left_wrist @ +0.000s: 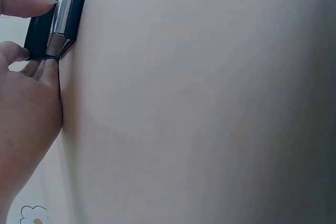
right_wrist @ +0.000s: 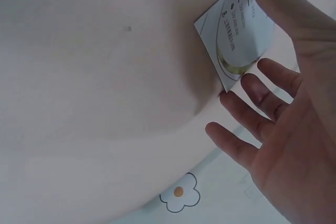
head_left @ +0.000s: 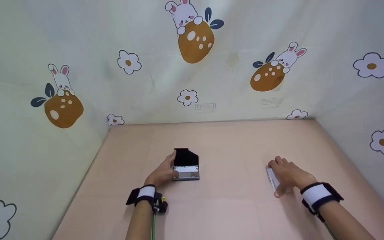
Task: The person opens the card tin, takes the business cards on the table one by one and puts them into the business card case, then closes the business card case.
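A black card case [head_left: 186,159] with a shiny metal lower part lies with its lid raised near the middle of the table. My left hand [head_left: 161,172] holds it by its left side, the thumb at the metal part and the fingers behind the lid. In the left wrist view only one end of the case [left_wrist: 41,32] shows. To the right, my right hand [head_left: 288,173] grips a white business card [head_left: 272,180] by its edges, between thumb and fingers. Printed text and a curved gold band show on the card [right_wrist: 236,30] in the right wrist view; whether several are stacked I cannot tell.
The pale pink tabletop [head_left: 225,206] spreads between and around both hands. Curtain-like cloth [head_left: 152,86] with rabbits and flowers encloses the back and both sides. Each wrist wears a strap; a small camera [head_left: 161,202] sits on the left one.
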A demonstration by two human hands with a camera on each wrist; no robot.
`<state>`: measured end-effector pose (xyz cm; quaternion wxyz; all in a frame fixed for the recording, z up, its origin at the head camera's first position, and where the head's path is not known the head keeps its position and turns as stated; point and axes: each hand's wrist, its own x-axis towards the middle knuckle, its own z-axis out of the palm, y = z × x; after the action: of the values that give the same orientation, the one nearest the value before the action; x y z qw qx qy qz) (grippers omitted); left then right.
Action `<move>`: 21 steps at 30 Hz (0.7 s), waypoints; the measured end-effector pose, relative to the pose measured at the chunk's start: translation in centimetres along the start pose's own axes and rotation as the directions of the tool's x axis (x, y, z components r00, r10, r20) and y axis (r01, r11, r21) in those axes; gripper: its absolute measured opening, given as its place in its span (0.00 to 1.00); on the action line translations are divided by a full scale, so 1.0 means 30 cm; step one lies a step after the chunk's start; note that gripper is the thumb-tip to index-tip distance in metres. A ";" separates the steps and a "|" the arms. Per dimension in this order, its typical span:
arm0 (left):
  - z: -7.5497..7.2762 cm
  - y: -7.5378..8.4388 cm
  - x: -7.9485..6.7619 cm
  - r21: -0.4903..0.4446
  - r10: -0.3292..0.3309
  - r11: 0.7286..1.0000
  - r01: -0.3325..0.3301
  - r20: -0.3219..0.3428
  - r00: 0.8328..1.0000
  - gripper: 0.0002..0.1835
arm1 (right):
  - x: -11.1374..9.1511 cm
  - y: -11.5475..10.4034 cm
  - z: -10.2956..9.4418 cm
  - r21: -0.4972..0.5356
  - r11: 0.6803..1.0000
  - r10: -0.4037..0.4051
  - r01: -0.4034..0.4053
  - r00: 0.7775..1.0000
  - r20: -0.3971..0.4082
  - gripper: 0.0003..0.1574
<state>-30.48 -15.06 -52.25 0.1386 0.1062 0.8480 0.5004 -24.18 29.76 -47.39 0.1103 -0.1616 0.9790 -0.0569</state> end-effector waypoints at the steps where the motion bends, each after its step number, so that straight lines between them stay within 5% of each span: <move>1: 0.001 -0.002 -0.001 0.002 0.001 1.000 -0.001 0.000 1.000 0.57 | -0.001 0.002 0.002 -0.001 1.000 -0.001 0.001 1.000 -0.007 0.65; 16: 0.004 -0.003 -0.002 0.017 0.020 1.000 -0.020 0.005 1.000 0.55 | -0.029 0.074 0.049 0.066 0.997 0.031 -0.025 0.995 -0.100 0.70; 21: 0.000 0.003 -0.003 0.027 0.032 0.999 -0.032 0.000 0.999 0.56 | -0.030 0.081 0.051 0.106 0.994 0.027 -0.011 0.989 -0.144 0.60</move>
<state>-30.40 -15.05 -52.16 0.1292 0.1215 0.8530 0.4909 -23.73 32.24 -49.06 0.0476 -0.1415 0.9816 -0.1190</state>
